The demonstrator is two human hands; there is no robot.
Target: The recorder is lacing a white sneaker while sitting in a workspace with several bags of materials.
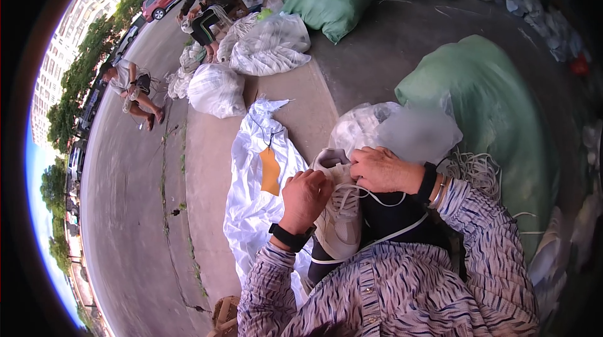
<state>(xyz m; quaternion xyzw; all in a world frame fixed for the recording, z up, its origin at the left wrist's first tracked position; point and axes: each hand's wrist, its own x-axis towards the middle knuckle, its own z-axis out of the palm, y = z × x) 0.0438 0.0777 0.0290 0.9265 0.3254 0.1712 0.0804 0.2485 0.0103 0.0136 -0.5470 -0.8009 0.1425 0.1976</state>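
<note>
Currently a beige shoe (pixel 339 224) lies on the person's lap, between both hands; left hand (pixel 306 199) curled against its left side, gripping it; right hand (pixel 380 169) closed over the tongue area, fingers pinching a white lace (pixel 383 199) that loops rightward; white plastic sheet (pixel 251 205) with an orange tag (pixel 270 172) just left of the shoe; green sack (pixel 496 111) to the right.
</note>
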